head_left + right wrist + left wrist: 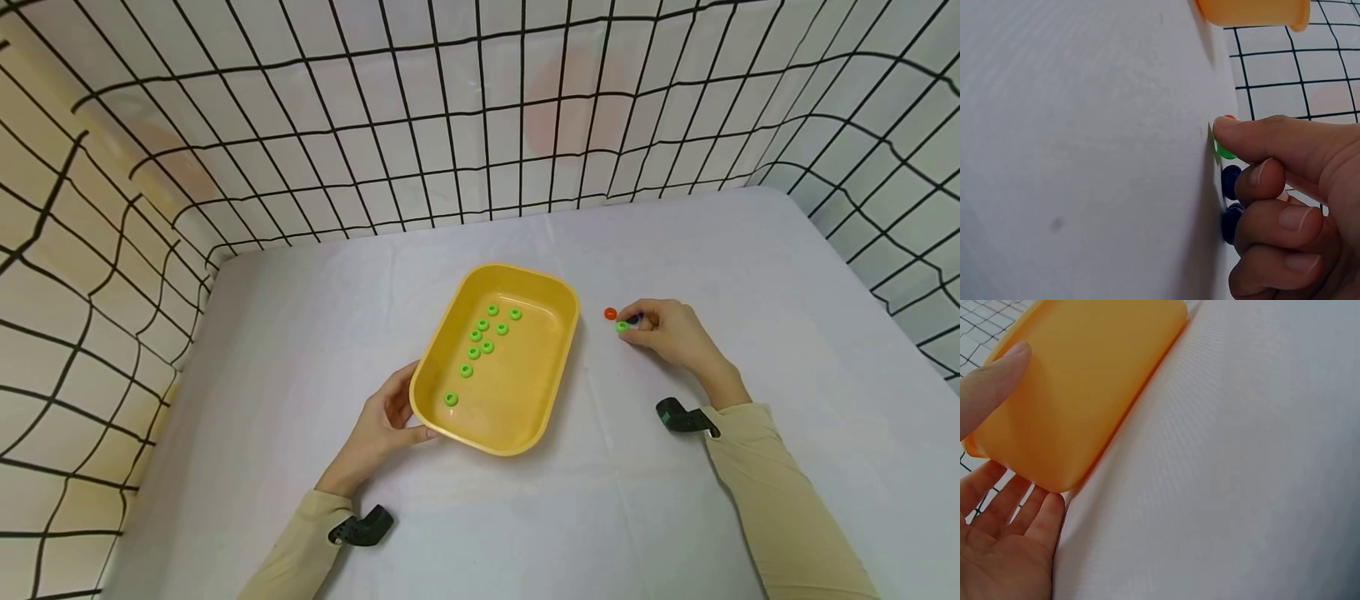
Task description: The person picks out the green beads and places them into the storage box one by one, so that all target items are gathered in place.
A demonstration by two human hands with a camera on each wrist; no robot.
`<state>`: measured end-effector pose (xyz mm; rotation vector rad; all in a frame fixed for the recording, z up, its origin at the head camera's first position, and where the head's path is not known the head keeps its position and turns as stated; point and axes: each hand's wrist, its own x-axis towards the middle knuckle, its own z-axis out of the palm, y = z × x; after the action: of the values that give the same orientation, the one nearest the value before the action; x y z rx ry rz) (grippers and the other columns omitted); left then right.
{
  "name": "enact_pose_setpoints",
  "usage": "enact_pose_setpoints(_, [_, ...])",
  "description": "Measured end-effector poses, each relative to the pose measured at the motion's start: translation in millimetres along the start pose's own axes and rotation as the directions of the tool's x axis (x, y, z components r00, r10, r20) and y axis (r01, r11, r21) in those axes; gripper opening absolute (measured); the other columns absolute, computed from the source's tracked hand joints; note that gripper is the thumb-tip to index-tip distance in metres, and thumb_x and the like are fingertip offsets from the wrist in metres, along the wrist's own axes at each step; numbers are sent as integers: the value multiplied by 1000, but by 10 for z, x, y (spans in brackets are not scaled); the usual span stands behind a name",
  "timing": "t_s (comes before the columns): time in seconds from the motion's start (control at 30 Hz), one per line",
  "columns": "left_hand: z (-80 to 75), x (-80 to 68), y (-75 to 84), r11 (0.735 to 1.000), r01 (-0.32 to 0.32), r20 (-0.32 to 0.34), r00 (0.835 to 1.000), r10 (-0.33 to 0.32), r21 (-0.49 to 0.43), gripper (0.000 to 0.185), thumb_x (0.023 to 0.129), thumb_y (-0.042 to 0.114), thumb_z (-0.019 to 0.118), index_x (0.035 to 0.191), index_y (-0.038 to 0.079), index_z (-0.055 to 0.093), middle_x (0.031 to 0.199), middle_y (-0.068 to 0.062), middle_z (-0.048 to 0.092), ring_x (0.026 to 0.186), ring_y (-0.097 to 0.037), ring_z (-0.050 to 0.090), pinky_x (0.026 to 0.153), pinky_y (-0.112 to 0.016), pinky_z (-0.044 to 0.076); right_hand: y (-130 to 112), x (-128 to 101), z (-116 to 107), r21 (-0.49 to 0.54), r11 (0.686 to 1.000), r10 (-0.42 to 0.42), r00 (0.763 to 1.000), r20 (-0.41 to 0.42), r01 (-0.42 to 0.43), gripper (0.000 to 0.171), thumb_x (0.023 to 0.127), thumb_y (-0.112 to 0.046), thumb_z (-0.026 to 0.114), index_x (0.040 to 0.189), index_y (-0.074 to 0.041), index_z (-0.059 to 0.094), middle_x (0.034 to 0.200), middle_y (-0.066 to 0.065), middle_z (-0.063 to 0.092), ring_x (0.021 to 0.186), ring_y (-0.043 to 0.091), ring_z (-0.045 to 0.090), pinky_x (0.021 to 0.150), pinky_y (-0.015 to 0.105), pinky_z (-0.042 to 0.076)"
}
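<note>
My left hand (378,432) holds the near left corner of a yellow plastic tray (517,392), its thumb against the near wall and its fingers along the left side. Several small green ring beads (451,399) lie scattered inside the tray, mostly in its left half. To the right of the tray, my right hand (671,335) pinches one green ring bead (622,327) close to the tabletop. A red ring bead (611,313) lies just beyond these fingertips. Dark blue beads (1232,224) sit by the curled fingers in the right wrist view, partly covered by them.
A white cloth (525,525) covers the table. Black wire grid panels (480,108) stand along the back and on both sides. Each wrist carries a black camera device (686,417).
</note>
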<state>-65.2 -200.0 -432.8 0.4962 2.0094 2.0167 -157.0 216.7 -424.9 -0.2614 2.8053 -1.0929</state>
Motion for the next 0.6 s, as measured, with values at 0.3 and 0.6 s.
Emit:
enact_pose_setpoints(0.3, [2,6,8,1000,-4,2,1000,4,4,84,70,-3,76,141,9,32,142,-14,36,127,-31,38,103,-24,36,-252,72,-79,48,999,22,999,-34,-20,22,82,-22,68,102,-13,66,67,9,55,51,16,42,41,25,33])
enact_pose_setpoints(0.6, [-1,5,3,1000,-1,3,1000,1,15,84,70,-4,75,141,9,31,142,-12,35,128,-29,38,104,-24,35,-1127,323,-55,112,992,-47,998,-42,52,22,81,-19,69,101,-11,65,67,11,56,47,21,46,41,24,38])
